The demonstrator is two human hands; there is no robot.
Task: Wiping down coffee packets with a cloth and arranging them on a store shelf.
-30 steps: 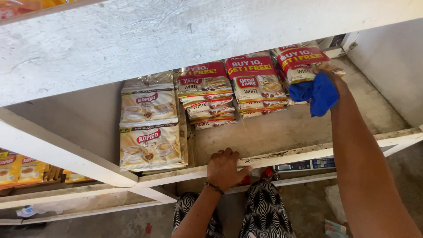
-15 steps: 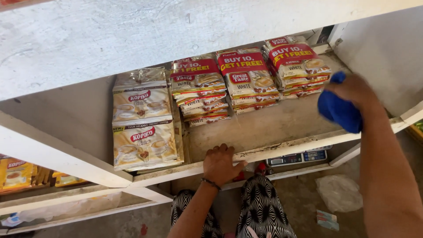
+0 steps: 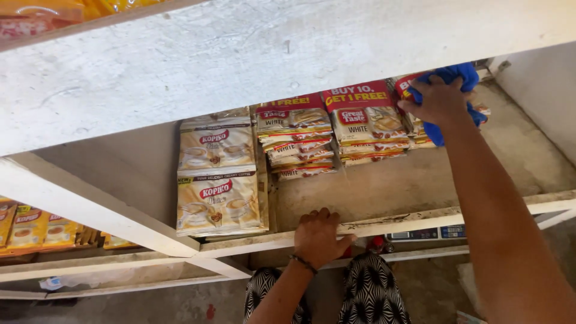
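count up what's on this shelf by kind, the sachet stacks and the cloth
Red-topped sachet stacks: 3, the right one partly under the right hand
Tan sachet packs: 2
Blue cloth: 1, under the right hand
Total: 6
The left hand rests on the shelf edge.

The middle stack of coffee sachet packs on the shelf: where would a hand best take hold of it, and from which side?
Probably by the front edge of the middle stack, coming from the open shelf front. Its packs lie flat and fanned toward the shelf edge, with bare board ahead, while neighbouring stacks crowd both sides. The right hand with the blue cloth covers the stack to its right.
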